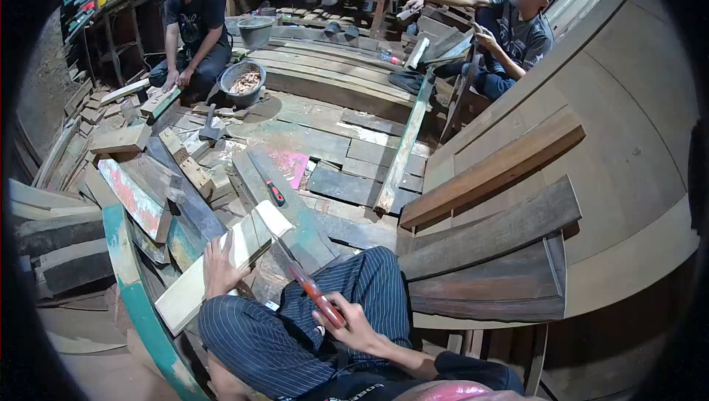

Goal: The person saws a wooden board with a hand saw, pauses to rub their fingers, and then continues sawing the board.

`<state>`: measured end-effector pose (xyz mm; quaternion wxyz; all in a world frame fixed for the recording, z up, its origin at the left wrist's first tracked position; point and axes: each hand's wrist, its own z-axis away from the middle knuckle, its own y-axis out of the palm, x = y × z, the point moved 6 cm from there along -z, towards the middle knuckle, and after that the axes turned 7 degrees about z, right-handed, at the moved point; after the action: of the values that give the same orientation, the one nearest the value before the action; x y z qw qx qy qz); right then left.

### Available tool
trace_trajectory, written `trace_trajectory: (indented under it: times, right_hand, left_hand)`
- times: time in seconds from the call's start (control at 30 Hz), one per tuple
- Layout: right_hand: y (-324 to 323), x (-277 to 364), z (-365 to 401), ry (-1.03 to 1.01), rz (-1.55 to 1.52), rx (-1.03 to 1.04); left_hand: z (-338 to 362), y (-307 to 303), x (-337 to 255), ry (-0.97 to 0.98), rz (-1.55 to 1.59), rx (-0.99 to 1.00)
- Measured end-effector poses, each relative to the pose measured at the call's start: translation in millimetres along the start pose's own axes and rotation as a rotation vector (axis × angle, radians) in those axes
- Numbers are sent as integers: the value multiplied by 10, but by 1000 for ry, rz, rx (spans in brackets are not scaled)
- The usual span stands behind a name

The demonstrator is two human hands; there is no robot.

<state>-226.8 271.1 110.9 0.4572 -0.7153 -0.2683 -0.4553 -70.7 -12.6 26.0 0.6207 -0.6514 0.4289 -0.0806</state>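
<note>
My left hand [223, 266] grips the side of a pale wooden board [183, 296] that slants up beside my knee, its far end at a freshly bare block face. In my right hand [353, 325] is a bladed tool [317, 294] with a glossy red-brown handle; its thin metal blade points up and left to the board's far end. The fingers wrap the lower part of the handle, above my striped trousers [277, 342]. Beyond the board, a red-and-black handled tool [275, 193] lies on a grey plank [255, 172].
At left are stacked timber pieces and a green-painted curved beam [148, 320]. A hatchet [212, 128] and a bucket of wood chips [242, 83] stand farther off. Planks lean on a large panel [628, 201] at right. One person [196, 28] works at back left, another [509, 39] at back right.
</note>
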Motion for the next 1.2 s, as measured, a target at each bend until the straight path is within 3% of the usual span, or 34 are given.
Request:
trace_trajectory:
  times: [0.37,0.6,1.07,1.2]
  right_hand:
    - [-131,25,168,27,54,-88]
    - [-143,38,-24,-7,56,-40]
    - [-112,126,9,-27,56,-5]
    - [-60,174,34,-22,-14,91]
  left_hand:
    - [-29,47,-20,14,-1,34]
    - [-37,16,49,-74,-2,45]
    - [-15,7,40,-45,-19,4]
    - [-10,-3,47,-24,8,-29]
